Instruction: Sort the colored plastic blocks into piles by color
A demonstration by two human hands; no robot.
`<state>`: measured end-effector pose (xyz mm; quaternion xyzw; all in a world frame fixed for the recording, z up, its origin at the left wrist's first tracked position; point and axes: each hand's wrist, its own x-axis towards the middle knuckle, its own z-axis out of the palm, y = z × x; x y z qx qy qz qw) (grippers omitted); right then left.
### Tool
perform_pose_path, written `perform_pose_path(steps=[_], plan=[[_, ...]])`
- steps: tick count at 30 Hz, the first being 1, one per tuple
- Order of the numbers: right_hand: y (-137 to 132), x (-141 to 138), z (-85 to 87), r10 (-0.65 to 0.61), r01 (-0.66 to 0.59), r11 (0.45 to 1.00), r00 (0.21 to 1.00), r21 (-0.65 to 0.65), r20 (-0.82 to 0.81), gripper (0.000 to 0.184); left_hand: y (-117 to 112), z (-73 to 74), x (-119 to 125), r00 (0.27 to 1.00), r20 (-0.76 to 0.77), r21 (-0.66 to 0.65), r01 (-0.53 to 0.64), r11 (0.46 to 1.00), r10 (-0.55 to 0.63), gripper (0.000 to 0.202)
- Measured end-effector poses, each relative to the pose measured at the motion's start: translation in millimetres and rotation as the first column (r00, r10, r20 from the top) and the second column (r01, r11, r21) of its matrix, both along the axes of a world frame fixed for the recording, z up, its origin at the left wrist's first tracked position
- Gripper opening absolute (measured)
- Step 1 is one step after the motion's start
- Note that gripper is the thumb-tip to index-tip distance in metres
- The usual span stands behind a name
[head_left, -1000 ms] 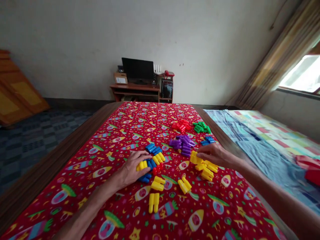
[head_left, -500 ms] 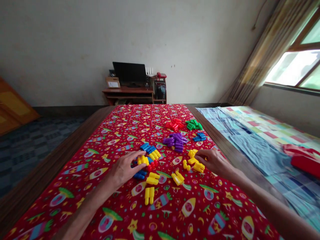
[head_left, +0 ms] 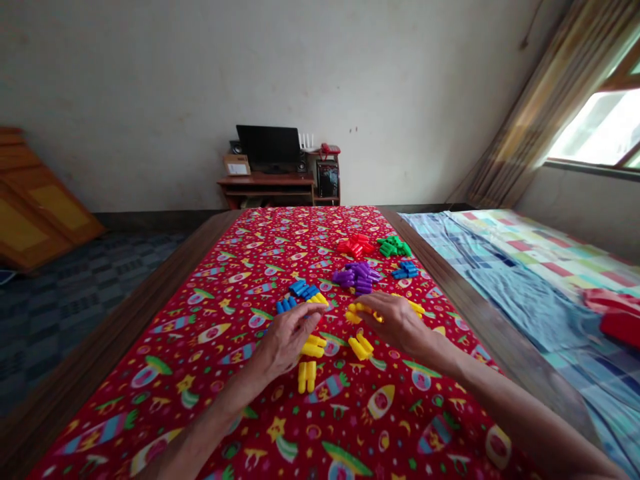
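My left hand (head_left: pixel 287 337) is low over the cloth, fingers stretched to the right and thumb slightly apart; nothing shows between them. It covers part of the blue toy blocks (head_left: pixel 287 305) and lies close to yellow blocks (head_left: pixel 318 300) behind it and a yellow block (head_left: pixel 313 346) by its palm. My right hand (head_left: pixel 395 321) bends its fingers onto a yellow toy block (head_left: pixel 354 313), its grip partly hidden. More yellow blocks (head_left: pixel 416 308) peek out behind that hand. Nearer me lie a yellow block (head_left: pixel 361 347) and another yellow block (head_left: pixel 307 377).
Sorted piles stand farther back: purple blocks (head_left: pixel 356 276), red blocks (head_left: pixel 355 246), green blocks (head_left: pixel 395 247) and blue blocks (head_left: pixel 405 270). A red patterned cloth (head_left: pixel 280 427) covers the table. A bed (head_left: pixel 505 293) adjoins on the right; a desk with a monitor (head_left: pixel 269 148) stands beyond.
My right hand has moved left, from the right-hand yellow group to a yellow block nearer the middle. My left hand has shifted right, now hiding the red pieces. The view has turned slightly left.
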<state>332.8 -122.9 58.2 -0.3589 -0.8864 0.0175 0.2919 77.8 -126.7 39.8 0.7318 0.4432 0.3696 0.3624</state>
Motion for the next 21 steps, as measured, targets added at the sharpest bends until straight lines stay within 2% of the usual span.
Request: perform_pose_path(steps=[3,5,7,10,12,17,21], plan=[[6,44,-8.3,-0.240,0.237,0.967,0.971,0.095,0.021,0.023,21,-1.9,-11,0.976,-0.200,0.293,-0.026,0.956,0.088,0.026],[7,69,-18.1,-0.365,0.356,0.924,0.930,0.139,0.048,0.026,39,-10.7,-13,0.958,-0.265,0.358,-0.005,0.934,0.106,0.026],[4,85,-28.5,-0.412,0.397,0.906,0.907,0.145,0.091,0.029,57,-22.7,-10,0.936,-0.339,0.368,0.036,0.929,0.097,0.026],[-3,92,-38.9,-0.382,0.367,0.922,0.911,0.121,0.154,0.031,79,-37.8,-5,0.895,-0.439,0.357,0.092,0.929,0.080,0.026],[-7,92,-39.9,-0.356,0.343,0.933,0.924,0.108,0.140,0.033,89,-42.3,-3,0.871,-0.487,0.351,0.135,0.927,0.057,0.028],[-12,86,-24.8,-0.305,0.306,0.950,0.952,0.058,-0.029,0.034,89,-36.3,0,0.822,-0.569,0.344,0.224,0.912,0.013,0.030],[-14,71,-8.8,-0.251,0.248,0.968,0.963,-0.041,-0.098,0.034,80,-29.6,4,0.797,-0.601,0.303,0.155,0.940,0.062,0.024]])
